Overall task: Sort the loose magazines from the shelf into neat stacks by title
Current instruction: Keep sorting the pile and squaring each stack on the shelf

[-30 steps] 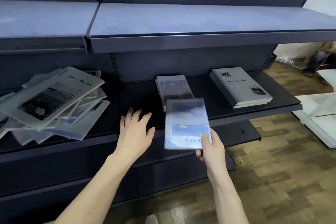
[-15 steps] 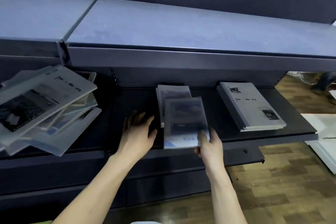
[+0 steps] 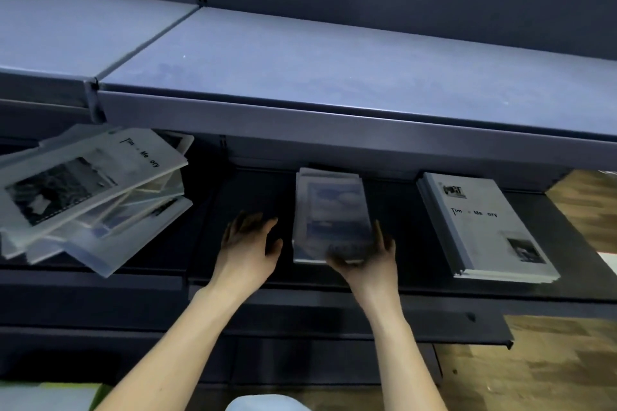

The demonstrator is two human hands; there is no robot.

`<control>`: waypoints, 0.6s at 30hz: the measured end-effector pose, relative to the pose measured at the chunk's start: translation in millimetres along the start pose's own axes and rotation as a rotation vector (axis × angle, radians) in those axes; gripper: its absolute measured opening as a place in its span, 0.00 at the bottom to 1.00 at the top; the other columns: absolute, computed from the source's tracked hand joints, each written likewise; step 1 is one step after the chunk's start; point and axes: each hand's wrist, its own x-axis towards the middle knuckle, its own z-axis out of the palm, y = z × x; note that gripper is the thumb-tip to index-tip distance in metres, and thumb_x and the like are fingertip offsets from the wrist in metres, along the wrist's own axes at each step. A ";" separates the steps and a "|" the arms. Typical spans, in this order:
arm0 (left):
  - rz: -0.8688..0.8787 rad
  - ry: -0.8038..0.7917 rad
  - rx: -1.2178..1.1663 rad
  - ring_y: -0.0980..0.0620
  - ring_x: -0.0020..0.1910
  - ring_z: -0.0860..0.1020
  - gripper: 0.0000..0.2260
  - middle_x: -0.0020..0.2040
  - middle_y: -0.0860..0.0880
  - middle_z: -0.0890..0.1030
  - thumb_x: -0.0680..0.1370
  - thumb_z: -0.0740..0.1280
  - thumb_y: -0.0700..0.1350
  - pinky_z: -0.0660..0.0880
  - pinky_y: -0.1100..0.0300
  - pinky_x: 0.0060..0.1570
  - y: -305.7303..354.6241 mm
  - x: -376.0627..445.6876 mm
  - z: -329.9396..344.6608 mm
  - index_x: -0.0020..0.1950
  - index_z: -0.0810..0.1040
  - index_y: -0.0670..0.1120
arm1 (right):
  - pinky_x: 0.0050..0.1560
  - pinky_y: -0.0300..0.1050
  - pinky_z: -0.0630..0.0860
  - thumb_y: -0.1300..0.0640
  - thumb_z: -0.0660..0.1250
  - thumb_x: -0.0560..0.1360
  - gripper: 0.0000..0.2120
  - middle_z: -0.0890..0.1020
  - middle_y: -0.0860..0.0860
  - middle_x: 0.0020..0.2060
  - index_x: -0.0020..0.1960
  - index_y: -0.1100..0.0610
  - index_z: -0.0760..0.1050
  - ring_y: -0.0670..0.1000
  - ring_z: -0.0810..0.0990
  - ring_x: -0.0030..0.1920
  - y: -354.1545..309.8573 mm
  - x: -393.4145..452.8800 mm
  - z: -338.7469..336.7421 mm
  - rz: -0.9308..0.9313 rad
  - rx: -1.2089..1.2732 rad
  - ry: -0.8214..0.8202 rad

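Now blue mag (image 3: 332, 210) on mid stack, btwn hands (right (image 3: 365, 262) gripping).

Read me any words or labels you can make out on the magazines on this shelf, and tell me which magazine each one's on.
"Tim Me ory", middle letters washed out: top magazine of the loose pile on the left.
"Tim Me ory", same gaps: top of the neat grey stack on the right.
Dark logo above it on the grey stack: unreadable.
Title strip on the blue magazine under the right hand: blurred.

the right hand (image 3: 362, 259) has carried the blue magazine (image 3: 332, 220) forward onto the middle stack, left hand (image 3: 248, 243) advancing alongside.
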 end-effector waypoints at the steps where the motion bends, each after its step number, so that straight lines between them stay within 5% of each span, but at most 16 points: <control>1: 0.000 -0.002 0.010 0.46 0.77 0.55 0.22 0.76 0.50 0.64 0.81 0.59 0.55 0.56 0.49 0.75 1.4 0.3 1.6 0.76 0.65 0.53 | 0.57 0.43 0.76 0.37 0.78 0.64 0.55 0.63 0.55 0.75 0.80 0.52 0.53 0.56 0.69 0.70 1.1 1.1 2.3 -0.007 -0.029 0.015; 4: -0.012 -0.001 0.008 0.46 0.77 0.56 0.22 0.76 0.50 0.65 0.81 0.59 0.55 0.56 0.49 0.75 5.6 1.1 3.7 0.75 0.65 0.53 | 0.46 0.44 0.79 0.31 0.72 0.64 0.45 0.72 0.53 0.69 0.76 0.48 0.66 0.53 0.71 0.67 5.6 4.0 9.0 -0.059 -0.100 0.100; 8: -0.028 -0.010 0.017 0.47 0.77 0.55 0.22 0.76 0.50 0.64 0.82 0.59 0.55 0.56 0.50 0.75 9.0 1.8 4.5 0.75 0.65 0.53 | 0.54 0.48 0.74 0.28 0.69 0.65 0.39 0.76 0.52 0.62 0.68 0.49 0.75 0.56 0.71 0.63 12.0 12.4 15.0 -0.097 -0.142 0.169; 18: -0.073 -0.020 -0.006 0.48 0.76 0.57 0.21 0.75 0.52 0.65 0.82 0.59 0.55 0.58 0.51 0.75 13.3 -0.5 2.9 0.75 0.66 0.54 | 0.59 0.49 0.72 0.31 0.71 0.66 0.38 0.72 0.53 0.66 0.70 0.49 0.72 0.55 0.67 0.65 13.0 29.3 21.1 -0.126 -0.051 0.109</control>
